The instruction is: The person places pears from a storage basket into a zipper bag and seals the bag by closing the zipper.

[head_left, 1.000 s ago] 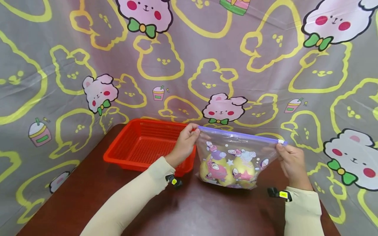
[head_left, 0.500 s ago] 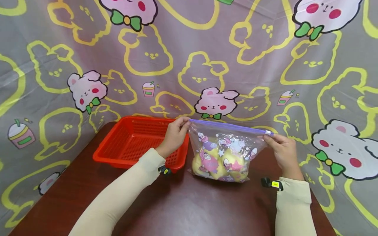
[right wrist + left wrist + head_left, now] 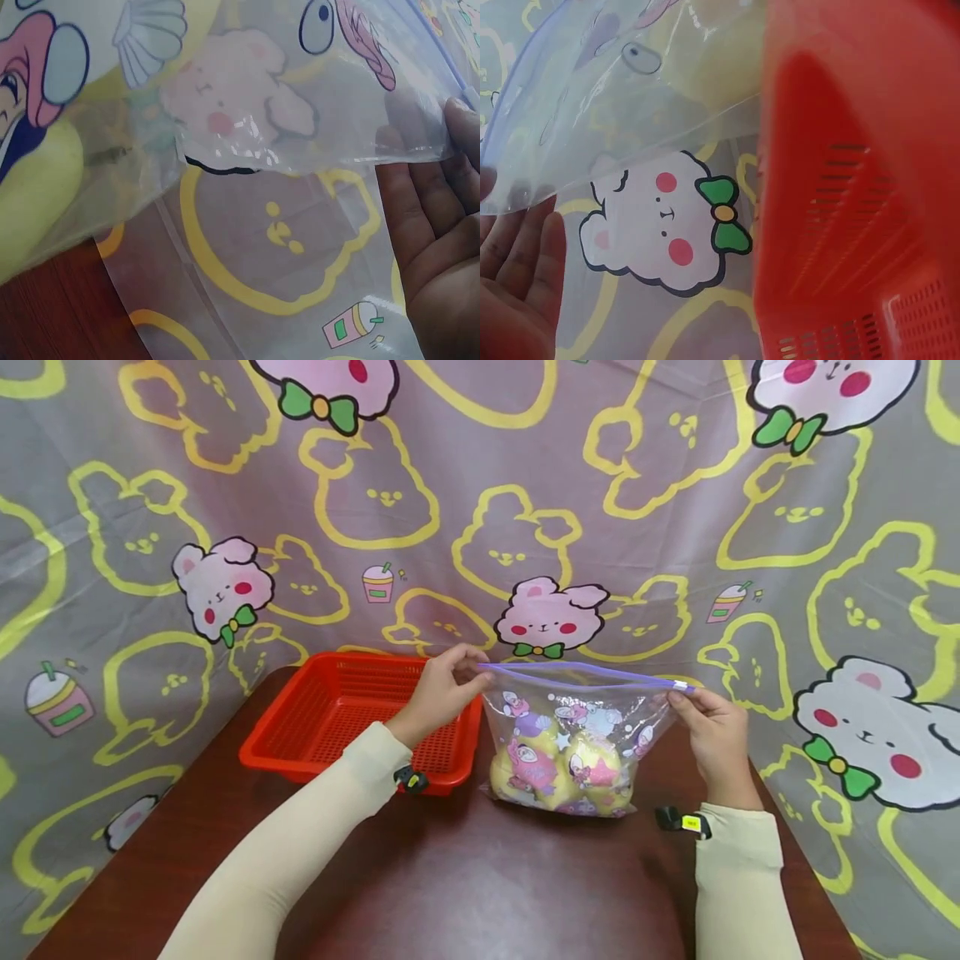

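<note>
Left hand [image 3: 444,692], right hand [image 3: 717,737] apart, each pinching one top corner of printed clear zip bag [image 3: 577,692]; bag, rounded yellow items [image 3: 592,748] inside, right of red basket [image 3: 356,720]; basket on brown table [image 3: 480,885].

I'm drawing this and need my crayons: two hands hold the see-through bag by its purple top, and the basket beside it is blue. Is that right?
Not quite: the basket is red, not blue, as the head view shows. The left hand and right hand do hold the see-through bag by its purple top, with the basket beside it.
</note>
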{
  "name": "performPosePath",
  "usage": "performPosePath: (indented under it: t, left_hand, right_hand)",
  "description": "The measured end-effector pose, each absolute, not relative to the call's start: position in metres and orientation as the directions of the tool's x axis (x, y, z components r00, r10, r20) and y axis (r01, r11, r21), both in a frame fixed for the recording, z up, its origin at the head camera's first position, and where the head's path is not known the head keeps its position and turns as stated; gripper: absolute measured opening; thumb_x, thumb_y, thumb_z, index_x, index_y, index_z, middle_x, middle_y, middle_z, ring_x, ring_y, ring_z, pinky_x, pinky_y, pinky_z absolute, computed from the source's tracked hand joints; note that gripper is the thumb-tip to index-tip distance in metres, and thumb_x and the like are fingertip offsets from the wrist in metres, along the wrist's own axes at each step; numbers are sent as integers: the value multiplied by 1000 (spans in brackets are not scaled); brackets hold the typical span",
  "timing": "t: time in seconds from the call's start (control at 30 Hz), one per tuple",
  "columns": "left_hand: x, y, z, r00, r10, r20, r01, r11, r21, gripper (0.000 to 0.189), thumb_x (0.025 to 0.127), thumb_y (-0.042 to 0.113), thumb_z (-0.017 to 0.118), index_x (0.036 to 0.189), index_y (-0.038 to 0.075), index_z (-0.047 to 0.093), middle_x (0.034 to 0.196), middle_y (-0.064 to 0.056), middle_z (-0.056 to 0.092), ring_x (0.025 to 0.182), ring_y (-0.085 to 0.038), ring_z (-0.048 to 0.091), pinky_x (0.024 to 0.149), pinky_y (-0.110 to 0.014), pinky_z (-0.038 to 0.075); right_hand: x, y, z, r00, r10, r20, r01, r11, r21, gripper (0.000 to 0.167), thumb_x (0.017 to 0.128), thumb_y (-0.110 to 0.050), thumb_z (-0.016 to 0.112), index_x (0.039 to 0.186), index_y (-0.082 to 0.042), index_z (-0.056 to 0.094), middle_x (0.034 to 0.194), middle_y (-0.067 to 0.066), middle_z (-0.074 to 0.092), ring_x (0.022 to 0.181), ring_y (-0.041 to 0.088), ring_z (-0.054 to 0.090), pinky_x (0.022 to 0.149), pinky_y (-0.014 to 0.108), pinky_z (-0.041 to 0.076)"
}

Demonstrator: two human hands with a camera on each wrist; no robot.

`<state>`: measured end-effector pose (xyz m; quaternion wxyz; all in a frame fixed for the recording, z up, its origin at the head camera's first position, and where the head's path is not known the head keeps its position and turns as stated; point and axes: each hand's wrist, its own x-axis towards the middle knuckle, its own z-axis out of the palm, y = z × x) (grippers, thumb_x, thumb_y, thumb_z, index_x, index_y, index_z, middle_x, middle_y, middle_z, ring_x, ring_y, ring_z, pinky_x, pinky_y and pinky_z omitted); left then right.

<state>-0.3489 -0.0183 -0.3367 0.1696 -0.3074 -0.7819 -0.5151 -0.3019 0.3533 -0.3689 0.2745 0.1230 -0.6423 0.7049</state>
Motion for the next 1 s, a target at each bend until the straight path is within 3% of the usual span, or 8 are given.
performPosePath:
  t: [0.13,0.27,0.5,0.67,0.87,1.0]
  left_hand:
    - [-349,-21,-332,-766,367,528,636,304,710,24,87,21,75,105,11,63,95,2,69,82,-13,66,74,-31,55]
    - [-350,-22,-324,-766,419,487,624,305,720,30,86,24,77,108,11,63,101,3,67,92,-14,65,81,-32,54]
    - [-357,-10,-302,-704,501,504,688,301,661,34,83,27,79,109,11,64,102,4,68,96,-10,63,87,-31,50]
    - [-356,6,-281,-614,570,546,780,331,531,24,85,25,77,103,14,65,97,6,66,91,-9,61,85,-29,51]
    - [-350,37,-258,-439,683,584,898,333,286,17,89,23,73,99,11,66,93,3,65,86,-8,56,82,-24,45]
    - [-345,62,-250,-345,751,563,938,287,193,17,90,20,72,100,7,67,95,1,67,86,-11,59,81,-23,44]
  right_hand:
    - [-299,356,-371,-820,192,539,-552,-17,-833,16,90,6,64,102,17,67,83,4,73,80,13,70,76,21,52]
    - [-299,355,-370,-820,228,525,-545,-31,-838,13,87,5,68,98,12,71,81,3,73,77,10,68,72,20,52]
    - [-301,352,-366,-805,257,535,-572,-94,-815,11,86,9,67,95,13,71,78,6,73,71,10,68,67,20,53]
    - [-301,353,-364,-784,254,566,-600,-77,-796,12,87,10,65,97,14,70,80,5,73,72,10,68,67,19,53]
    - [-301,354,-364,-781,183,597,-621,-130,-773,13,90,10,61,96,21,66,83,9,73,77,14,71,72,23,54]
    - [-300,356,-364,-782,158,603,-622,-138,-771,15,91,9,61,97,22,65,84,10,73,79,16,71,73,24,54]
